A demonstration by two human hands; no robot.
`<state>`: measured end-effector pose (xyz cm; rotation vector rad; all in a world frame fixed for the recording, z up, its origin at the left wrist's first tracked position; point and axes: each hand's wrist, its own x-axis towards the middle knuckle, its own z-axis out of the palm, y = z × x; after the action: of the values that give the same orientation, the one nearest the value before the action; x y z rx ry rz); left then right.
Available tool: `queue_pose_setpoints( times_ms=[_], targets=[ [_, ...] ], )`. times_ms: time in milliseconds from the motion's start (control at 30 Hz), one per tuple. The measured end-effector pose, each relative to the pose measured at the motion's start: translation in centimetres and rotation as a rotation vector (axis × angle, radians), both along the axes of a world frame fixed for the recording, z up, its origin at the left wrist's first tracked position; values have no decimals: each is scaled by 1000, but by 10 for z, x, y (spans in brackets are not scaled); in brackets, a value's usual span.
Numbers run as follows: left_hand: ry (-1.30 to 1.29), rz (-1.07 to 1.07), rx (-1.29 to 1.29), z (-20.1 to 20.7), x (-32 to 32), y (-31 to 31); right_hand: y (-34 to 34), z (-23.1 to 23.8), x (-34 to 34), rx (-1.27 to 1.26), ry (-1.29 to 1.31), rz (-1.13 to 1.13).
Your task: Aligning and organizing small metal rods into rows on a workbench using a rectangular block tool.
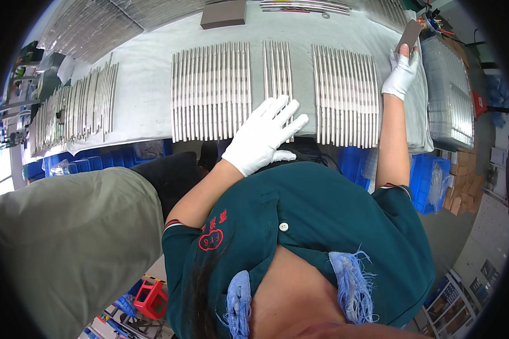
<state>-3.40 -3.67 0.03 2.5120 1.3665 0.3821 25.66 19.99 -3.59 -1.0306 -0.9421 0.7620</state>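
Observation:
My left hand (pixel 266 135), in a white glove, lies with its fingers spread over the lower ends of a narrow group of metal rods (pixel 277 68). Out to the right, my right hand (pixel 402 74) grips a grey-brown rectangular block (pixel 409 36); its glove leaves the thumb tip bare. Between my hands is a wider group of metal rods (pixel 345 96), side by side on the pale table cover (pixel 300 34). To the left of my left hand lies another broad group of metal rods (pixel 209 90), also lined up parallel.
A second grey-brown block (pixel 223 14) sits at the table's far side. More rods (pixel 76 107) lie at the left, with plastic-wrapped bundles (pixel 90 28) behind. A clear-wrapped stack (pixel 448 90) stands at the right. Blue bins (pixel 430 183) are below. Another person's grey-green clothing (pixel 79 226) is close on my left.

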Motion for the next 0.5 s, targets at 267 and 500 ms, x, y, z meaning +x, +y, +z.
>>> queue_pose_setpoints(
  times_ms=[267,500],
  targets=[
    [13,16,-2,0,-1,-2,2,-2,1,1,10,18],
    [1,19,-1,0,-1,-3,2,-7,-1,74,-257,-45]
  ],
)
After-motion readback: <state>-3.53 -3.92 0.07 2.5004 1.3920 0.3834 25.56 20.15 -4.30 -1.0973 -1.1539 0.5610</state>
